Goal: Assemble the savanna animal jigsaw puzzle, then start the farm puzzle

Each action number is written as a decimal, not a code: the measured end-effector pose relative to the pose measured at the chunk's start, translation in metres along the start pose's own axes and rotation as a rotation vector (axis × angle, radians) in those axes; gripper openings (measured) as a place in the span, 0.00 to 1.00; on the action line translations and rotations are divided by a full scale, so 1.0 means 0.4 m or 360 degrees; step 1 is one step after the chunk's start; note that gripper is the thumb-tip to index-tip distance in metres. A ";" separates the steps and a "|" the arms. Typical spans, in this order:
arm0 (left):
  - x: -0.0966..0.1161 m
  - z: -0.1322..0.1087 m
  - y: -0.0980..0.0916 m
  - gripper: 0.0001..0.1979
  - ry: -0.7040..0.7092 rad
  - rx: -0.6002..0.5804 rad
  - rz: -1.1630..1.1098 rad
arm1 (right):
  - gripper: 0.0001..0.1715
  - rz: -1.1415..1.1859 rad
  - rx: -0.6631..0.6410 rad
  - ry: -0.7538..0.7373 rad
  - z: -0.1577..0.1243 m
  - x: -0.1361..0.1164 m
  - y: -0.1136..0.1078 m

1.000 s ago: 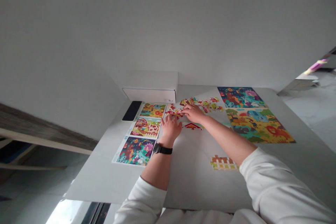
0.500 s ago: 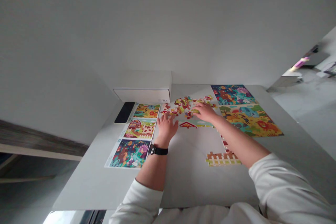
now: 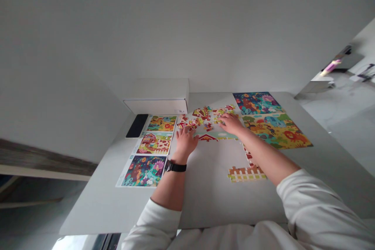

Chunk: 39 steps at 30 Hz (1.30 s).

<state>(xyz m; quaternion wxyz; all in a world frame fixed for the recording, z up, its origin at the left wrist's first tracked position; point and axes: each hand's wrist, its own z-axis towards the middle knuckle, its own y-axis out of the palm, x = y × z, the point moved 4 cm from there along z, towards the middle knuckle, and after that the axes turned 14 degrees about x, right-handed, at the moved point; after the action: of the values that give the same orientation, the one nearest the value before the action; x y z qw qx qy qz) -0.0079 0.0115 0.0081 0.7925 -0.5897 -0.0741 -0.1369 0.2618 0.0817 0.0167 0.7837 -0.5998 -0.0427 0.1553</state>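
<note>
My left hand, a dark-strapped watch on its wrist, lies on the table with fingers spread, the tips at the near edge of the loose jigsaw pieces. My right hand reaches over the right part of that pile, fingers stretched out and touching pieces; I see nothing gripped in it. Just below the pile runs a joined strip with a red barn roof. A joined side strip leads down to a white-fence corner section, partly covered by my right forearm.
Three picture sheets lie in a column at left, beside a black phone. Behind them a white box stands against the wall. Two finished-looking puzzles, a dark forest and a yellow savanna, lie at right.
The whole view has shifted slightly. My right hand has moved a little over the pieces, its fingers still extended. My left hand stays in nearly the same place.
</note>
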 end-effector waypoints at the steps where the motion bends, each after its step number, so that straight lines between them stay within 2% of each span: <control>1: 0.000 0.000 -0.001 0.19 0.0000 -0.0006 0.0001 | 0.22 0.0013 0.0011 -0.0003 -0.002 -0.001 -0.001; 11: 0.000 -0.001 -0.001 0.25 0.0000 0.0061 0.0024 | 0.19 0.0221 -0.0005 -0.0325 -0.018 -0.102 0.005; 19: -0.003 -0.004 -0.014 0.24 -0.0129 0.0045 0.0102 | 0.21 0.0160 -0.0004 -0.0187 -0.028 -0.081 0.006; 25: -0.008 -0.003 -0.014 0.26 -0.0180 0.0077 0.0124 | 0.22 0.0139 0.0064 -0.0089 -0.041 -0.021 -0.011; 29: -0.004 -0.001 -0.018 0.27 -0.0164 0.0125 0.0074 | 0.25 -0.0069 0.0144 0.0244 -0.044 0.073 -0.031; 33: 0.009 0.005 -0.017 0.24 -0.0019 0.0180 -0.0074 | 0.25 -0.0244 0.0100 0.0509 -0.051 0.152 -0.036; 39: 0.012 0.012 -0.002 0.21 0.0154 0.0266 -0.0279 | 0.27 -0.0274 -0.0007 0.0566 -0.053 0.175 -0.023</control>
<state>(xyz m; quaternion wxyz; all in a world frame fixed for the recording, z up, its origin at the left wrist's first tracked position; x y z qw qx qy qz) -0.0034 0.0152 0.0116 0.8266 -0.5055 -0.0981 -0.2273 0.3354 0.0806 0.0114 0.7880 -0.6137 0.0450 -0.0208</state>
